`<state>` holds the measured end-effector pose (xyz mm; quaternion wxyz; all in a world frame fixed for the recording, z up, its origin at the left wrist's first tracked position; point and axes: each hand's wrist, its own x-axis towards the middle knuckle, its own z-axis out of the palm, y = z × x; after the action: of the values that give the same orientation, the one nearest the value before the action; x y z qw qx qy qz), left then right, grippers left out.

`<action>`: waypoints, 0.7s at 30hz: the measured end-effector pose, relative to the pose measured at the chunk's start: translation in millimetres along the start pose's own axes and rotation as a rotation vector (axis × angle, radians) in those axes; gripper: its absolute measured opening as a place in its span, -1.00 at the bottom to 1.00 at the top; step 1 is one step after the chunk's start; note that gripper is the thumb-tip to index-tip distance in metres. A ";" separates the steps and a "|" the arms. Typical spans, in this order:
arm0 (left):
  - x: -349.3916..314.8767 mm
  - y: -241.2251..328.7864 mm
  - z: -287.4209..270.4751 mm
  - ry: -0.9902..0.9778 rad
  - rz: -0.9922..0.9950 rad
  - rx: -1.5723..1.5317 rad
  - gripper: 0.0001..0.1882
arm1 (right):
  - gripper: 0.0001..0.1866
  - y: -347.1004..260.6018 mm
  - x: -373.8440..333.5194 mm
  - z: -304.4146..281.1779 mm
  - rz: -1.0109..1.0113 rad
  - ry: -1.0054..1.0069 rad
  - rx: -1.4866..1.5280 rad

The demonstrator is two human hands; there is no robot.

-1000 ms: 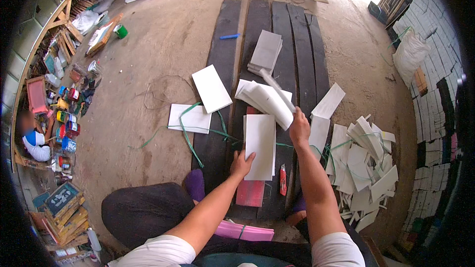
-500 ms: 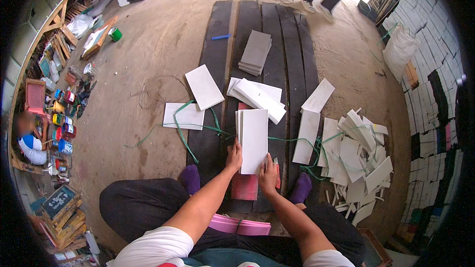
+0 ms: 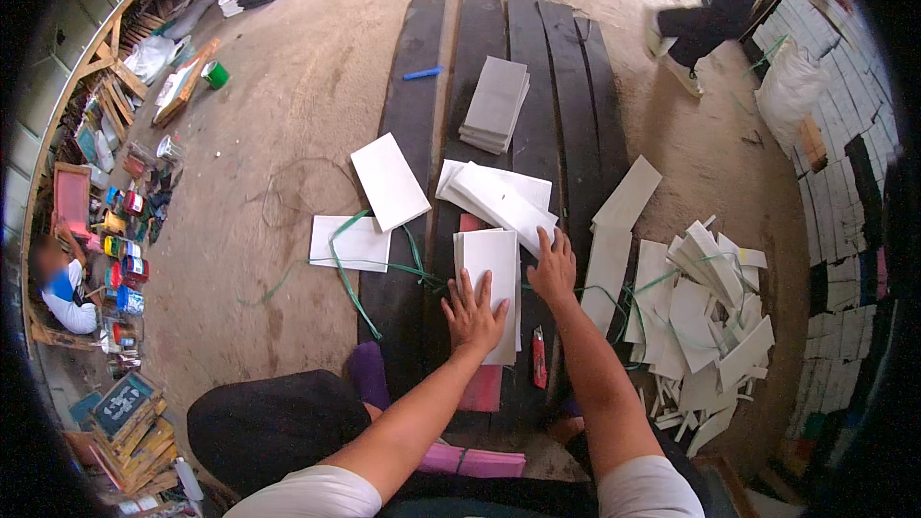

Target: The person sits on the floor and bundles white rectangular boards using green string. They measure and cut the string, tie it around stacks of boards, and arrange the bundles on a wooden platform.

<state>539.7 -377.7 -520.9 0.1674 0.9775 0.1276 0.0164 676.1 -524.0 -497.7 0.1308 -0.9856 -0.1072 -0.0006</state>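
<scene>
My left hand (image 3: 477, 315) lies with fingers spread on a short stack of white rectangular sheets (image 3: 489, 254), holding nothing. The stack rests over a red board (image 3: 483, 389) on the dark planks. To its right, my right hand (image 3: 554, 271) is open, fingertips at the lower end of a slanted pile of white strips (image 3: 494, 194); whether they touch it I cannot tell. A red utility knife (image 3: 539, 359) lies near my right forearm. Left of the stack are two loose white sheets (image 3: 391, 182) and a green plastic strap (image 3: 350, 280).
Grey pieces (image 3: 495, 104) are stacked farther up the planks (image 3: 408, 101), near a blue stick (image 3: 422, 73). A heap of white offcuts (image 3: 710, 317) lies at right. Paint jars (image 3: 129, 269) and a seated person (image 3: 69, 288) are at left; another person (image 3: 700, 24) walks at far right.
My hands have gone from the sides of the white stack: the left now lies on top, the right has moved up toward the slanted strips. The walking person has moved right.
</scene>
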 end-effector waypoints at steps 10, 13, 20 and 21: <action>1.5 6.9 -1.6 -0.100 -0.057 0.082 -0.18 | -0.62 73.1 68.4 39.2 0.255 0.010 1.207; 0.6 4.7 2.8 -0.054 -0.055 0.070 -0.17 | -0.64 72.2 55.9 23.1 0.459 -0.123 1.430; 2.3 5.6 -3.0 -0.069 -0.055 0.086 -0.18 | -0.59 67.1 56.8 25.8 0.292 0.171 1.193; 1.9 3.8 -3.8 -0.073 -0.065 0.091 -0.18 | -0.58 60.6 62.0 22.1 0.281 0.147 1.186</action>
<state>542.2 -379.5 -516.1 0.1276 0.9794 0.1537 -0.0303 748.9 -562.4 -532.8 0.6629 -0.7469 0.0511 0.0087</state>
